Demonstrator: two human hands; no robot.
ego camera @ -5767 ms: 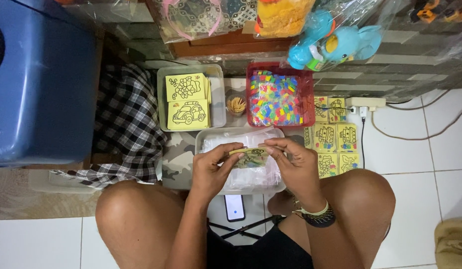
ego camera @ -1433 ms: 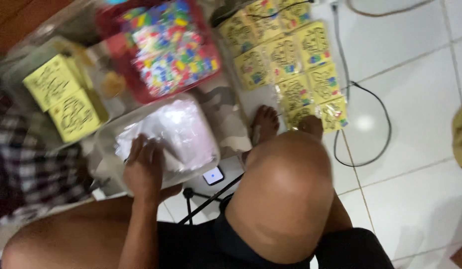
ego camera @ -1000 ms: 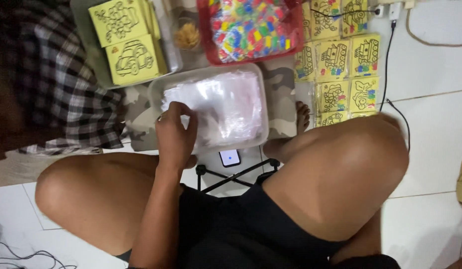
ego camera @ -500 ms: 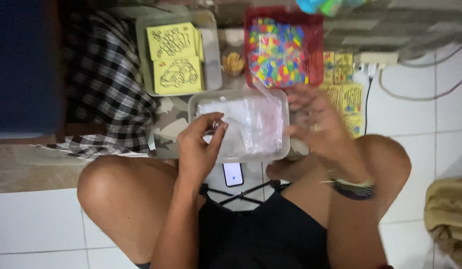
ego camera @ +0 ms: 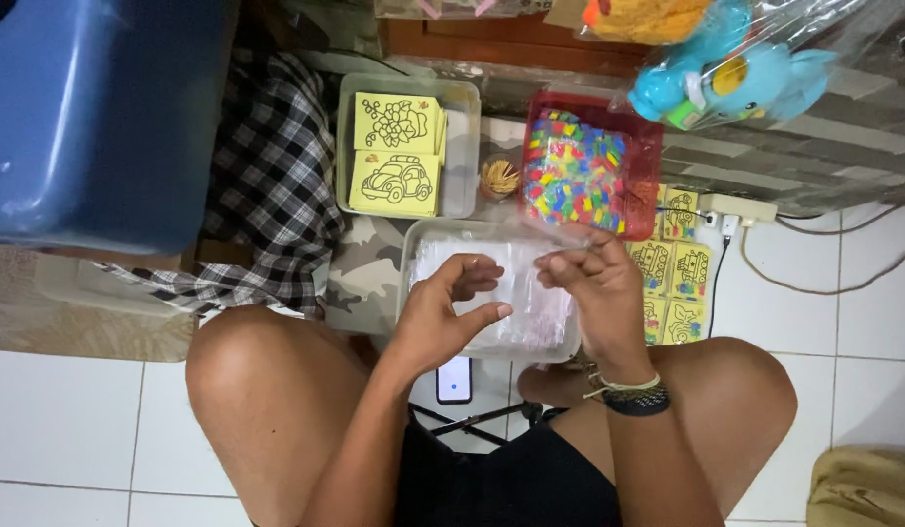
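From the head camera we look down on a person who sits cross-legged on a white tiled floor (ego camera: 72,420). Both hands are raised over a clear plastic tray (ego camera: 413,256) that stands on the floor just in front of the legs and holds a pile of thin clear plastic bags (ego camera: 530,307). The left hand (ego camera: 442,312) is half open, with the fingers curled and the thumb stretched toward the right; we cannot tell if something thin is between its fingers. The right hand (ego camera: 594,288) has its fingertips pressed together, in a narrow pinch, on what looks like an edge of clear plastic film, but this is too transparent for us to be sure. On the right wrist we see a dark band (ego camera: 636,398). Behind the clear tray there is a grey tray (ego camera: 460,146) with yellow picture cards (ego camera: 394,156) in it, one with a car drawing, and beside it a red basket (ego camera: 650,156) full of small colourful pieces. More yellow cards (ego camera: 672,268) lie on the floor to the right of the hands. A phone (ego camera: 454,379) lies on the floor between the knees. At the left we see a blue plastic container (ego camera: 101,107) and a black-and-white checked cloth (ego camera: 272,195). At the top right there is a blue toy (ego camera: 725,83) inside a clear bag.
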